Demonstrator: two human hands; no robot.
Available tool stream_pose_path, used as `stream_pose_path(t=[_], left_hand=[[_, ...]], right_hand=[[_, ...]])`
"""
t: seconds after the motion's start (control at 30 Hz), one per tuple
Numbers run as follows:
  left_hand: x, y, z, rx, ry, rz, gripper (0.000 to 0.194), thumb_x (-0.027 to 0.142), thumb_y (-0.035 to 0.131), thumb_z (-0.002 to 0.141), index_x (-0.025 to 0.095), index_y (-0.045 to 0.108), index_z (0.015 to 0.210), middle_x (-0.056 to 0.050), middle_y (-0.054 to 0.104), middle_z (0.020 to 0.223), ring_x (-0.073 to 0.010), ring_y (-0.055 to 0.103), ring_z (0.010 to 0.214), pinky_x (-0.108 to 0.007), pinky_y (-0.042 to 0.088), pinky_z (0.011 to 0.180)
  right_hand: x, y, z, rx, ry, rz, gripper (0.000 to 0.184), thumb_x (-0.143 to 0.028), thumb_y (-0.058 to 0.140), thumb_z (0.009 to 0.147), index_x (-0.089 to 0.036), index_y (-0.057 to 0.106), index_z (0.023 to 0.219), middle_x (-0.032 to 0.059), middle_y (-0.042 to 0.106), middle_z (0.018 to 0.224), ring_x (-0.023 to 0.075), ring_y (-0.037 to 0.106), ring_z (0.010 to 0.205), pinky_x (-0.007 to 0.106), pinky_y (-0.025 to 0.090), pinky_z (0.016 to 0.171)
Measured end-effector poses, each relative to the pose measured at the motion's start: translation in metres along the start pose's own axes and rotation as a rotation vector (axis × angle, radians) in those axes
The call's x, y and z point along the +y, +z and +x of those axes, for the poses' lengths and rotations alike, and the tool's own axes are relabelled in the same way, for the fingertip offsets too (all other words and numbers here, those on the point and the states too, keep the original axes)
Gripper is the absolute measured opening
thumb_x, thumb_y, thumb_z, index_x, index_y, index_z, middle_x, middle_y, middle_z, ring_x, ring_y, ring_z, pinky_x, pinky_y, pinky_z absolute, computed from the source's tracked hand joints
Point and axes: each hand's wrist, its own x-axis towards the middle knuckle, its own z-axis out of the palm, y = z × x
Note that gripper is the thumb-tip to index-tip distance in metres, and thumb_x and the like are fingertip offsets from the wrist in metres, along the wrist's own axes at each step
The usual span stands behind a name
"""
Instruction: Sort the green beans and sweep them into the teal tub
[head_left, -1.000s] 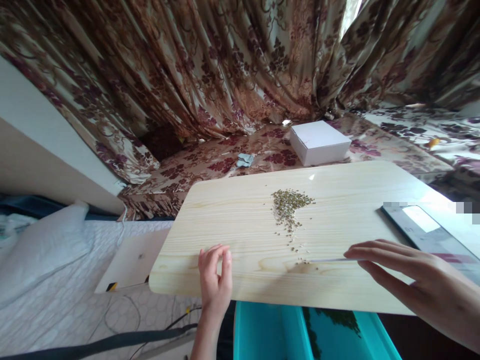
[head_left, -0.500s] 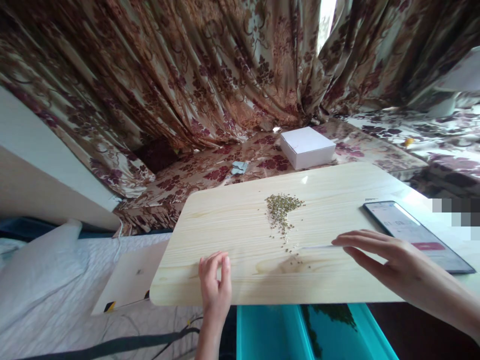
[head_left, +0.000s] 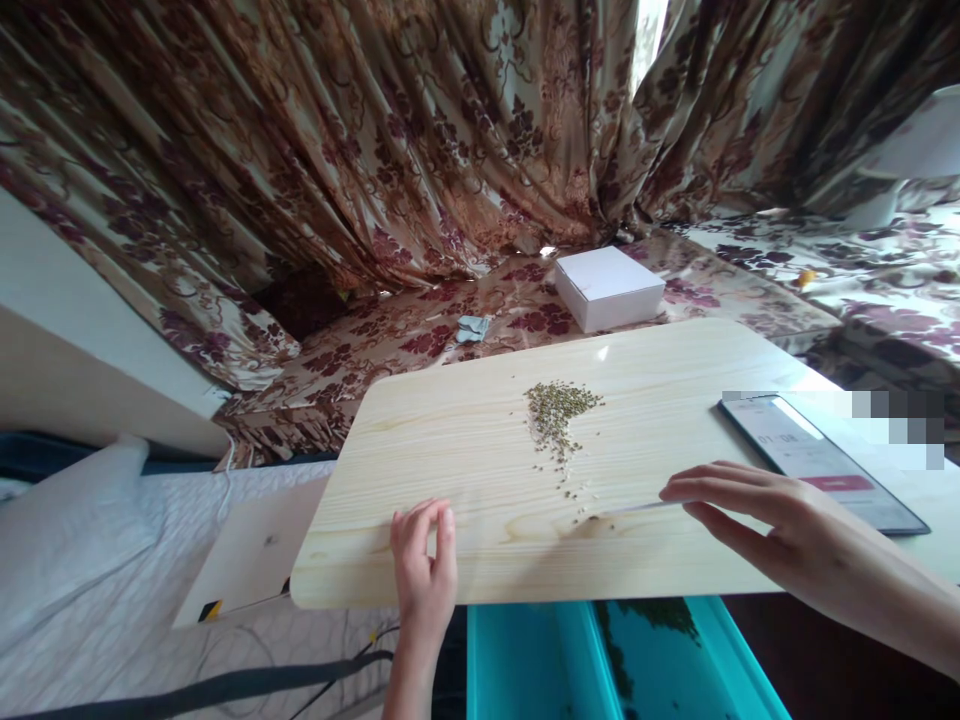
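A loose pile of small greenish-brown seeds [head_left: 559, 408] lies on the pale wooden tabletop [head_left: 435, 440], with a thin trail running toward the front edge. My right hand [head_left: 757, 505] is over the table at right, thumb and fingers pinching a slim, light-coloured stick-like tool [head_left: 637, 507]. Its tip reaches left, close to the last seeds of the trail; its exact kind is too thin to tell. By the front edge, left of the seeds, my left hand [head_left: 424, 555] has loosely curled fingers with the thumb apart, and nothing shows in it.
A phone [head_left: 832, 470] lies at the table's right side, partly behind my right hand. Below the front edge is a turquoise two-section bin [head_left: 517, 660] with dark green bits in its right section. Beyond the table are a white box [head_left: 611, 290] and a small grey-blue cloth [head_left: 472, 329].
The tool's tip has moved slightly toward the front edge. Fewer loose seeds show near that edge. My left hand stays nearly still, and the whole view has shifted a little.
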Motion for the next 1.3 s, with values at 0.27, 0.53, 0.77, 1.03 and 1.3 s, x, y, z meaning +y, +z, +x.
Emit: stream_pose_path(t=[0.27, 0.53, 0.77, 1.03, 1.3], left_hand=[[0.003, 0.0, 0.001, 0.006, 0.004, 0.005, 0.028, 0.044, 0.05, 0.098, 0.024, 0.069, 0.096, -0.006, 0.075, 0.099, -0.0242, 0.068, 0.1, -0.052, 0.028, 0.117], [0.0, 0.0, 0.0, 0.014, 0.006, 0.011, 0.029, 0.045, 0.05, 0.097, 0.023, 0.069, 0.096, -0.007, 0.075, 0.099, -0.0241, 0.067, 0.101, -0.051, 0.029, 0.115], [-0.002, 0.001, 0.0, 0.014, 0.006, -0.009, 0.026, 0.043, 0.052, 0.097, 0.024, 0.07, 0.096, -0.005, 0.074, 0.099, -0.024, 0.067, 0.102, -0.05, 0.027, 0.116], [-0.004, 0.003, -0.002, 0.023, 0.004, -0.015, 0.024, 0.042, 0.052, 0.097, 0.026, 0.069, 0.097, -0.003, 0.074, 0.1, -0.0239, 0.067, 0.101, -0.051, 0.025, 0.117], [-0.004, 0.003, -0.003, 0.026, 0.002, -0.014, 0.025, 0.043, 0.053, 0.097, 0.025, 0.07, 0.097, -0.004, 0.074, 0.099, -0.0241, 0.067, 0.1, -0.052, 0.026, 0.116]], right_hand=[[-0.002, 0.003, 0.005, 0.012, -0.012, 0.005, 0.031, -0.027, 0.051, 0.098, -0.021, 0.081, 0.094, 0.0077, 0.082, 0.09, 0.0209, 0.079, 0.077, 0.026, 0.064, 0.065], [0.005, 0.008, 0.005, 0.046, -0.028, -0.01, 0.029, -0.028, 0.052, 0.098, -0.02, 0.079, 0.096, 0.0077, 0.082, 0.091, 0.0215, 0.079, 0.078, 0.027, 0.065, 0.066], [0.003, 0.009, 0.009, 0.057, -0.053, -0.006, 0.028, -0.025, 0.052, 0.097, -0.02, 0.078, 0.095, 0.0066, 0.082, 0.088, 0.0202, 0.079, 0.076, 0.025, 0.064, 0.065], [0.0, 0.009, 0.009, 0.075, -0.055, 0.02, 0.025, -0.025, 0.054, 0.096, -0.022, 0.079, 0.094, 0.0053, 0.082, 0.088, 0.0201, 0.079, 0.075, 0.025, 0.064, 0.064], [0.003, 0.012, 0.008, 0.027, -0.041, 0.02, 0.027, -0.024, 0.052, 0.097, -0.021, 0.079, 0.093, 0.0061, 0.081, 0.088, 0.0209, 0.078, 0.075, 0.027, 0.064, 0.064]])
